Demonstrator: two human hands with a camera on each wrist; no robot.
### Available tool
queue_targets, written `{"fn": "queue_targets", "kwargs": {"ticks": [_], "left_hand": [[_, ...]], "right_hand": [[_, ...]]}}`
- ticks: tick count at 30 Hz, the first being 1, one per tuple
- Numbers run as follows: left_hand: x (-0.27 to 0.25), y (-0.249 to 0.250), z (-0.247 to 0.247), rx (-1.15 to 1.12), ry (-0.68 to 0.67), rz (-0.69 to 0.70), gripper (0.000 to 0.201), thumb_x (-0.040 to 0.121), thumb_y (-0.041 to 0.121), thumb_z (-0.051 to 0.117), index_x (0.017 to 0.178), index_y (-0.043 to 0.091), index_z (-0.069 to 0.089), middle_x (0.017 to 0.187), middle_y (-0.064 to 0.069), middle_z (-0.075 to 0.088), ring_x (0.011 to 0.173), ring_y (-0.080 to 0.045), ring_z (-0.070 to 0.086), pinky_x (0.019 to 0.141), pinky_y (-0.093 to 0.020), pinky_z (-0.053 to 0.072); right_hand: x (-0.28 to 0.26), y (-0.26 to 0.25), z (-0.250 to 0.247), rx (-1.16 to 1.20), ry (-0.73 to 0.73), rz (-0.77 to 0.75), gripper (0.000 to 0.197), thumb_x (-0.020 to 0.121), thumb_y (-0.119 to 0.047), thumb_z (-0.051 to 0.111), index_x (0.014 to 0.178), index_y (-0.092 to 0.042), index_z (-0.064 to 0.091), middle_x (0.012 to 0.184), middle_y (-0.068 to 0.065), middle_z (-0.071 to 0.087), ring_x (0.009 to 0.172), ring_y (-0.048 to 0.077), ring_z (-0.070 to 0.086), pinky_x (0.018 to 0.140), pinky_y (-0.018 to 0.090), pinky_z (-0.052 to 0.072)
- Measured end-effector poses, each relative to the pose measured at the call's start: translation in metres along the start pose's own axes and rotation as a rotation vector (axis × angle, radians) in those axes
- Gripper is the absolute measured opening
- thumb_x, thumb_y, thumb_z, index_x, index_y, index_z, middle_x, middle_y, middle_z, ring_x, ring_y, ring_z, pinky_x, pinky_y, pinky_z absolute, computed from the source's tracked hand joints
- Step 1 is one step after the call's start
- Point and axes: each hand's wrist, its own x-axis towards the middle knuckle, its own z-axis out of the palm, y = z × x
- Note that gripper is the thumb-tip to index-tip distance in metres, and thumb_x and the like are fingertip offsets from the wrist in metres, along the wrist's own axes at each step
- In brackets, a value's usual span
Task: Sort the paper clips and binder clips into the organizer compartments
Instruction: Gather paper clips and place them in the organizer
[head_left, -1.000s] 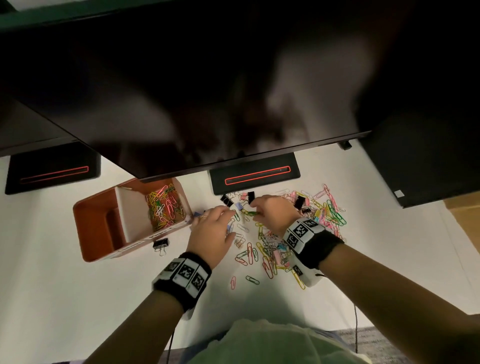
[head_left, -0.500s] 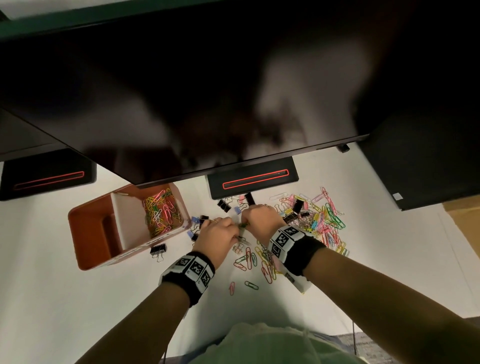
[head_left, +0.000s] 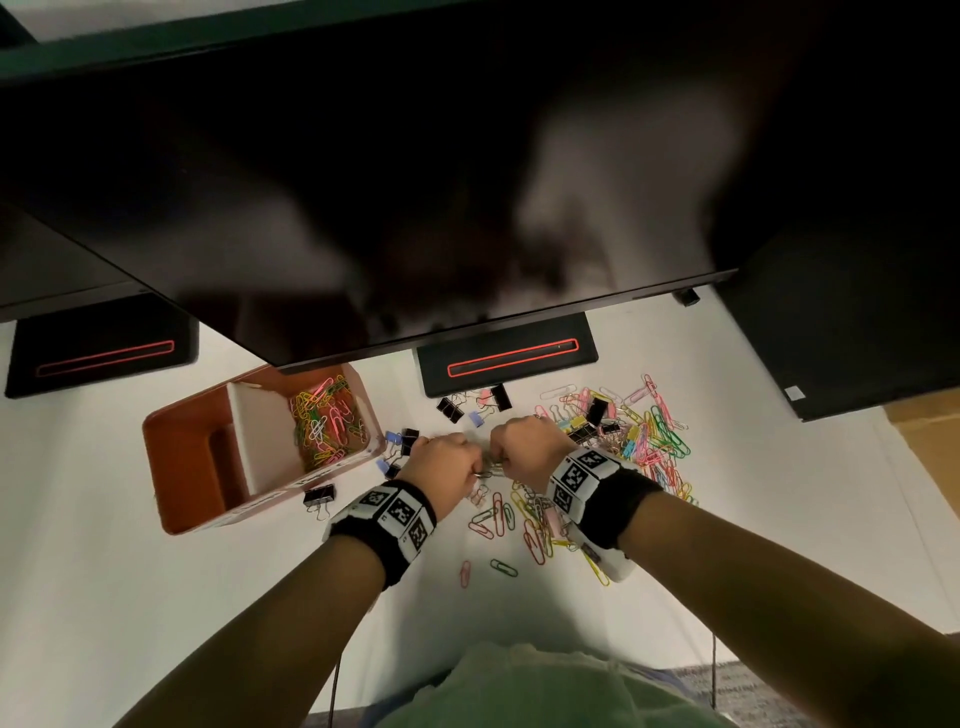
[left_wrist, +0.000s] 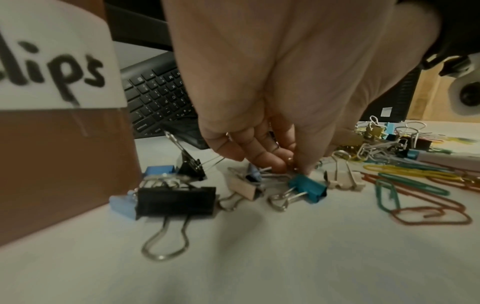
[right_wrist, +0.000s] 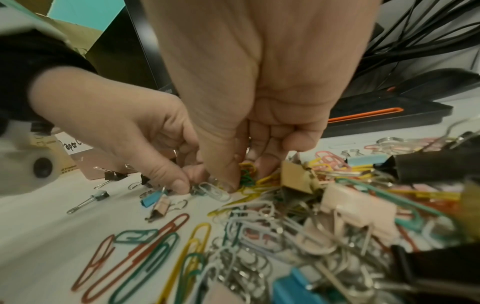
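Head: organizer (head_left: 182, 467) left of both grips; its far compartment has paper clips (head_left: 324, 421), near ones look empty. Most clips lie on the tabletop (head_left: 156, 623).
Left wrist: left hand (left_wrist: 272, 102) pinching something small, can't tell what.
Right wrist: right hand (right_wrist: 246, 102) pinching green paper clips (right_wrist: 246, 174). Task early.

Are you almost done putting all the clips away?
Not yet. One organizer compartment already holds coloured paper clips. Both hands, left hand and right hand, are picking at clips on the table. A big mixed pile remains, binder clips included.
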Motion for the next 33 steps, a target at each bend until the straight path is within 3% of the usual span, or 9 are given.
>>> {"fn": "queue_targets", "kwargs": {"ticks": [5, 11, 14, 17, 20, 26, 28, 33], "left_hand": [[-0.008, -0.003, 0.001, -0.066, 0.017, 0.039, 0.01, 0.084, 0.018, 0.054, 0.091, 0.017, 0.06, 0.096, -0.001, 0.056, 0.091, -0.02, 0.053, 0.086, -0.034, 0.038], [-0.016, -0.01, -0.003, -0.257, 0.147, 0.036, 0.004, 0.084, 0.009, 0.058, 0.086, 0.013, 0.059, 0.084, 0.0, 0.054, 0.076, -0.017, 0.053, 0.072, -0.031, 0.047], [-0.009, -0.01, -0.006, -0.277, 0.156, 0.026, 0.017, 0.085, 0.012, 0.059, 0.101, 0.017, 0.06, 0.085, 0.005, 0.051, 0.079, -0.014, 0.05, 0.074, -0.026, 0.045], [0.0, -0.007, -0.007, -0.256, 0.1, -0.023, 0.032, 0.085, 0.015, 0.061, 0.116, 0.02, 0.055, 0.093, 0.0, 0.06, 0.084, -0.017, 0.056, 0.081, -0.031, 0.049], [0.005, -0.005, -0.005, -0.249, 0.105, -0.117, 0.031, 0.083, 0.019, 0.064, 0.113, 0.016, 0.056, 0.097, -0.004, 0.064, 0.089, -0.021, 0.061, 0.084, -0.036, 0.05], [0.006, -0.004, 0.001, -0.275, 0.187, -0.167, 0.013, 0.083, 0.017, 0.064, 0.095, 0.012, 0.063, 0.095, -0.007, 0.059, 0.084, -0.023, 0.059, 0.079, -0.034, 0.049], [0.005, -0.006, 0.004, -0.287, 0.205, -0.173, 0.011, 0.085, 0.012, 0.061, 0.096, 0.011, 0.063, 0.094, -0.007, 0.059, 0.084, -0.022, 0.058, 0.076, -0.029, 0.047], [0.001, -0.007, 0.004, -0.27, 0.205, -0.207, 0.013, 0.087, 0.011, 0.057, 0.099, 0.01, 0.062, 0.097, -0.008, 0.062, 0.087, -0.021, 0.058, 0.073, -0.025, 0.043]], "right_hand": [[-0.006, 0.008, -0.006, 0.065, -0.049, -0.032, 0.029, 0.089, -0.01, 0.048, 0.114, -0.01, 0.063, 0.116, 0.009, 0.061, 0.105, 0.027, 0.059, 0.093, 0.036, 0.049], [-0.024, 0.039, -0.003, 0.278, 0.149, -0.104, 0.024, 0.089, -0.014, 0.054, 0.111, -0.015, 0.064, 0.113, 0.003, 0.065, 0.102, 0.019, 0.059, 0.088, 0.027, 0.048], [-0.029, 0.04, 0.001, 0.242, 0.111, -0.175, 0.026, 0.089, -0.014, 0.054, 0.112, -0.019, 0.064, 0.114, 0.001, 0.066, 0.103, 0.019, 0.059, 0.093, 0.03, 0.048], [-0.031, 0.035, 0.005, 0.097, 0.054, -0.241, 0.027, 0.09, -0.018, 0.052, 0.115, -0.022, 0.063, 0.114, -0.001, 0.066, 0.104, 0.019, 0.058, 0.098, 0.037, 0.043], [-0.029, 0.031, 0.007, -0.004, 0.003, -0.245, 0.026, 0.091, -0.021, 0.052, 0.115, -0.022, 0.061, 0.114, 0.0, 0.065, 0.105, 0.022, 0.056, 0.101, 0.04, 0.037], [-0.023, 0.023, 0.012, -0.032, 0.017, -0.191, 0.022, 0.092, -0.019, 0.05, 0.109, -0.017, 0.064, 0.117, 0.008, 0.053, 0.1, 0.026, 0.056, 0.095, 0.038, 0.042], [-0.022, 0.022, 0.012, -0.024, 0.027, -0.189, 0.022, 0.092, -0.019, 0.051, 0.108, -0.015, 0.065, 0.119, 0.009, 0.05, 0.099, 0.026, 0.055, 0.093, 0.037, 0.044], [-0.02, 0.023, 0.008, -0.01, 0.049, -0.182, 0.022, 0.094, -0.019, 0.046, 0.109, -0.016, 0.062, 0.11, 0.005, 0.063, 0.1, 0.023, 0.056, 0.093, 0.034, 0.044]]}}
